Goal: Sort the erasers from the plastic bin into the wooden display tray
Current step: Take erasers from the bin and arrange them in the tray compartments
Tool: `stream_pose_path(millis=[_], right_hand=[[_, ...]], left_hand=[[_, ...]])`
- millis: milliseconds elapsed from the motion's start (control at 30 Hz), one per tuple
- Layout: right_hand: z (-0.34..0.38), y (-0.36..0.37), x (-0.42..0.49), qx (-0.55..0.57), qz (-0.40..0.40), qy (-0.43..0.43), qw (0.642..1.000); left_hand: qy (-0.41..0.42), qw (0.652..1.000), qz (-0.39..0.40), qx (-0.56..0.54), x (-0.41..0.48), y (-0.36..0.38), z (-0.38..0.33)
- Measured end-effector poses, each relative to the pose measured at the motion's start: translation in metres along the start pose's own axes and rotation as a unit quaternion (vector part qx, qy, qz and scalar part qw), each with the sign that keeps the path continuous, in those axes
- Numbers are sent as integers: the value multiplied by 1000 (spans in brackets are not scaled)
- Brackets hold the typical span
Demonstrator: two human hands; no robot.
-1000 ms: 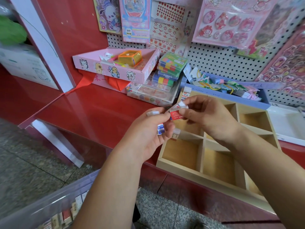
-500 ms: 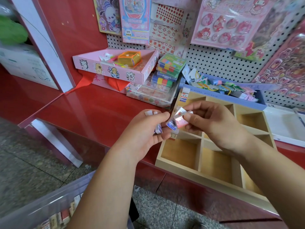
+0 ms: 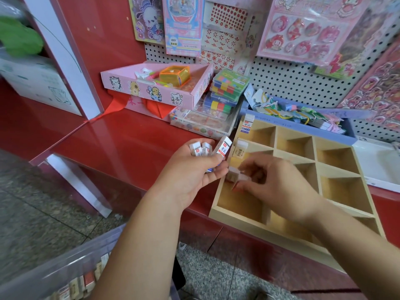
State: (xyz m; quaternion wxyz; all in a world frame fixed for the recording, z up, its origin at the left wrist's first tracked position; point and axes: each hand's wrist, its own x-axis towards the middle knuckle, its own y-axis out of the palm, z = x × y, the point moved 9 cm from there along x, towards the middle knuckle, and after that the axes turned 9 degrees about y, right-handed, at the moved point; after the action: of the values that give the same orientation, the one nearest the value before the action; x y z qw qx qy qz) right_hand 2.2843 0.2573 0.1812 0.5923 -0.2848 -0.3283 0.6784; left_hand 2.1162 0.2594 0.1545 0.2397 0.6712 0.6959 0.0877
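The right hand [image 3: 270, 182] is observed low over the left column of the wooden display tray [image 3: 238, 216], where half a second ago it was held up level with the fingertips of the left hand [image 3: 190, 176]. A pale eraser [image 3: 233, 176] is pinched between its thumb and fingertips. The hand is motion-blurred, so it cannot be told which compartment lies under the eraser, nor whether the wood has been touched. The left hand is curled round a clutch of erasers [image 3: 202, 149], held just off the tray's left edge above the red table [image 3: 129, 148]; one red-and-white sleeve stands proud of the rest. Two erasers are noted already in the tray: an upright eraser [image 3: 247, 124] in the far left compartment and a second eraser [image 3: 240, 149] in the compartment next toward the person. The other visible compartments are seen bare. The plastic bin [image 3: 65, 263] is recorded at the lower left, with further stock [image 3: 86, 282] visible through its wall. The change is judged to be a placement under way; sorting is assessed as at an early stage, with much left to be transferred.
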Motion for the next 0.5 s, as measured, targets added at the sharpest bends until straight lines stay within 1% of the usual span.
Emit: stream_pose_path(millis=[67, 167, 333, 500], right_hand=[[11, 6, -3, -70, -29, -42, 996], [18, 18, -2, -107, -46, -87, 989], [16, 19, 1, -109, -42, -87, 989], [16, 19, 0, -118, -57, -100, 986]], left_hand=[[2, 1000, 7, -7, 0, 2, -1], [3, 1000, 18, -16, -2, 6, -1], [8, 999, 22, -21, -1, 8, -1], [7, 1000, 16, -20, 1, 9, 0]])
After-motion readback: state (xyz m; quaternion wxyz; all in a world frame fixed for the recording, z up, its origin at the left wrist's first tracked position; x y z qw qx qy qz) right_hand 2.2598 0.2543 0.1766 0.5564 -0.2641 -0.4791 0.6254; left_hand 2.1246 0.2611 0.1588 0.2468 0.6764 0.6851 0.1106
